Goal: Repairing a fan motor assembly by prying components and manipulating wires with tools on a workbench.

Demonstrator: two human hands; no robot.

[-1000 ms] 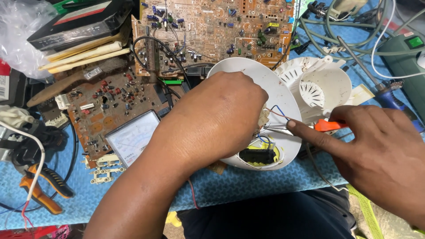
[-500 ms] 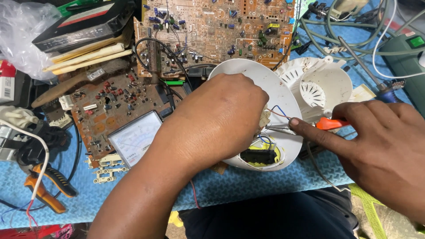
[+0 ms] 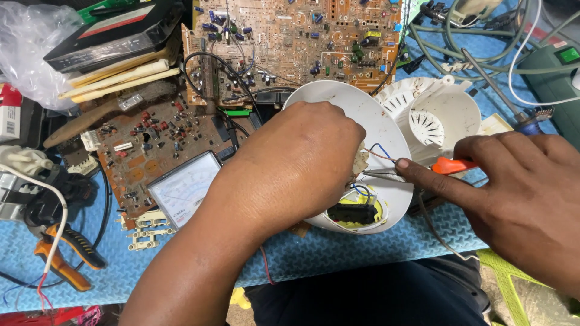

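My left hand [image 3: 296,163] lies over a white round plastic housing [image 3: 386,130] and holds it, fingers curled in at its inside where thin blue and red wires [image 3: 377,150] and a small white part show. A black component on a yellow base [image 3: 356,212] sits in the housing's lower part. My right hand [image 3: 519,193] grips an orange-handled tool [image 3: 454,165], its metal tip [image 3: 377,175] pointing left into the wires, forefinger stretched along it.
A second white slotted housing part [image 3: 435,118] lies right behind. Large brown circuit boards [image 3: 296,36] [image 3: 145,145], an analog meter [image 3: 184,187], orange pliers [image 3: 60,259], grey cables [image 3: 483,36], a green device [image 3: 559,72] and a plastic bag [image 3: 30,42] crowd the blue mat [image 3: 338,253].
Both hands stay in nearly the same place on the housing. The tool tip has shifted only slightly among the wires.
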